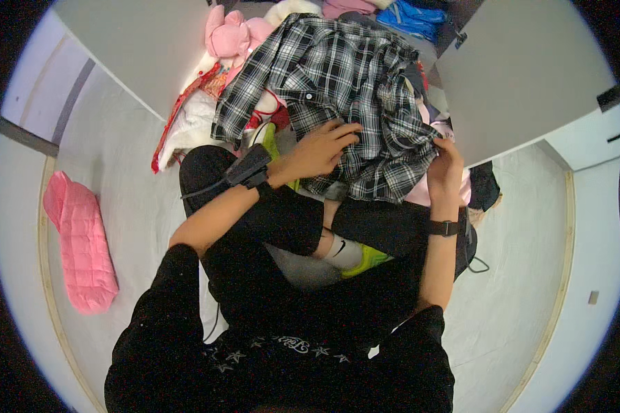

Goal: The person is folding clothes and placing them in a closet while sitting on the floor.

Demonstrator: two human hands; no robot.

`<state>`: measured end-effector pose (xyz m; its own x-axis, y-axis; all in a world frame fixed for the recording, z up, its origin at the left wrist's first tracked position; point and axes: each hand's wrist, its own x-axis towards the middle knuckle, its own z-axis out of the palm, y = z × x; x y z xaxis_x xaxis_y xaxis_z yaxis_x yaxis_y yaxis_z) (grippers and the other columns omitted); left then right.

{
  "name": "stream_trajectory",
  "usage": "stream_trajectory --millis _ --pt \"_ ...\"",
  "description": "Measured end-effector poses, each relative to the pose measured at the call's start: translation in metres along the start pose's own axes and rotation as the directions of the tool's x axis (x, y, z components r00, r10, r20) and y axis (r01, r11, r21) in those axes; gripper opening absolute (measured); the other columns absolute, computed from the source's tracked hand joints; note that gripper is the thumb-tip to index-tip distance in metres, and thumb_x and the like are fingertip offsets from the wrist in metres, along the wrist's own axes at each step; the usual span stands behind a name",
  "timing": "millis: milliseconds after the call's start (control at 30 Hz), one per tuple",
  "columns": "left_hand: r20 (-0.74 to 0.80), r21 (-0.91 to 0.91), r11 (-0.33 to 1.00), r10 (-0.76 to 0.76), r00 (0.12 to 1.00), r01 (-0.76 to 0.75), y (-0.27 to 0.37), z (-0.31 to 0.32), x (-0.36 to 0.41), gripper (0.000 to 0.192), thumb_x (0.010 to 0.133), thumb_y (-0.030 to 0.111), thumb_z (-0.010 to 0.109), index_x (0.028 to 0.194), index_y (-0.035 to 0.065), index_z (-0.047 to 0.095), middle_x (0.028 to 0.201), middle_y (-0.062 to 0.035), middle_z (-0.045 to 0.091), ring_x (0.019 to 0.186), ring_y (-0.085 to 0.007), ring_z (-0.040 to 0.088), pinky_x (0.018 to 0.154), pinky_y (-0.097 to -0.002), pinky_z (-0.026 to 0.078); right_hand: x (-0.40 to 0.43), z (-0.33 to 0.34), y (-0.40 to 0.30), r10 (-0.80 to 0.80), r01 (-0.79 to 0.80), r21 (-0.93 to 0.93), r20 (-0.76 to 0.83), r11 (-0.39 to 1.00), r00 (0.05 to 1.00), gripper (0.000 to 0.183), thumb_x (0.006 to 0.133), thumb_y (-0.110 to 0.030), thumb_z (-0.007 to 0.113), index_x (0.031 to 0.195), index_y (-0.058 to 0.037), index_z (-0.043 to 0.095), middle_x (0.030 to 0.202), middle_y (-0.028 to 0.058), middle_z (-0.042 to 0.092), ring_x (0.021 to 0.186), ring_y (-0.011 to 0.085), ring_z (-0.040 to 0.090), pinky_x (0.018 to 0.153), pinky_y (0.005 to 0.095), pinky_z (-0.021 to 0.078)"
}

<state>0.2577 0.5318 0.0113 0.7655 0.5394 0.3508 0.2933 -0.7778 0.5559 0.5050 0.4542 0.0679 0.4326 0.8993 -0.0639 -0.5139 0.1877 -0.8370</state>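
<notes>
A black-and-white plaid button shirt (pixel 336 67) lies spread over a heap of clothes in front of my crossed legs. Its long sleeve (pixel 248 98) reaches down to the left, and a white button shows on a cuff or flap. My right hand (pixel 447 160) pinches the bunched right edge of the fabric between thumb and fingers. Across the lower middle of the shirt rests my left hand (pixel 323 147), its fingers apart and holding nothing that I can see. Much of the heap beneath is hidden.
Grey cabinet doors (pixel 516 77) stand wide on both sides. A pink plush toy (pixel 230 36), a white garment with red trim (pixel 191 121) and blue fabric (pixel 413 18) surround the shirt. One rolled pink quilted garment (pixel 85 253) lies on the floor at left.
</notes>
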Motion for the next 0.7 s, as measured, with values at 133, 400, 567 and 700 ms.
stream_trajectory --millis 133,400,567,700 --pt "0.194 0.555 0.788 0.188 0.963 -0.266 -0.001 -0.031 0.028 0.061 0.063 0.015 0.067 0.118 0.0033 0.044 0.124 -0.0109 0.046 0.115 -0.0275 0.043 0.102 -0.0463 0.025 -0.006 0.010 0.000 -0.018 0.021 -0.042 0.079 0.999 0.997 0.014 0.073 -0.010 0.054 0.081 0.0000 0.060 0.089 0.0065 0.060 0.084 0.0165 0.053 0.078 0.0273 0.0393" --pt "0.724 0.408 0.899 -0.214 0.655 -0.158 -0.025 -0.031 0.056 0.061 0.057 0.028 0.069 0.109 0.0003 0.052 0.094 -0.0168 0.059 0.087 -0.0313 0.058 0.095 -0.0496 0.032 0.005 -0.015 0.009 0.042 -0.038 -0.065 0.067 0.997 0.997 0.011 0.072 -0.013 0.055 0.078 -0.0052 0.059 0.081 0.0021 0.057 0.081 0.0130 0.050 0.074 0.0252 0.0354" --pt "0.612 0.504 0.789 -0.039 0.790 -0.351 -0.023 -0.015 0.053 0.064 0.057 0.025 0.070 0.114 0.0044 0.049 0.088 -0.0180 0.061 0.085 -0.0313 0.059 0.087 -0.0509 0.038 -0.001 -0.001 0.007 -0.078 0.090 -0.120 0.099 0.989 0.992 0.010 0.071 -0.012 0.055 0.070 -0.0024 0.059 0.076 0.0019 0.057 0.073 0.0124 0.051 0.069 0.0245 0.0374" --pt "0.770 0.363 0.926 -0.239 0.591 -0.099 -0.026 -0.018 0.057 0.036 0.058 0.020 0.068 0.089 0.0028 0.063 0.076 -0.0138 0.063 0.076 -0.0270 0.061 0.079 -0.0407 0.044 0.001 -0.002 0.006 -0.093 0.111 -0.163 0.113 0.980 0.989 0.013 0.072 -0.009 0.053 0.070 0.0022 0.060 0.076 0.0064 0.060 0.071 0.0151 0.055 0.068 0.0260 0.0417"
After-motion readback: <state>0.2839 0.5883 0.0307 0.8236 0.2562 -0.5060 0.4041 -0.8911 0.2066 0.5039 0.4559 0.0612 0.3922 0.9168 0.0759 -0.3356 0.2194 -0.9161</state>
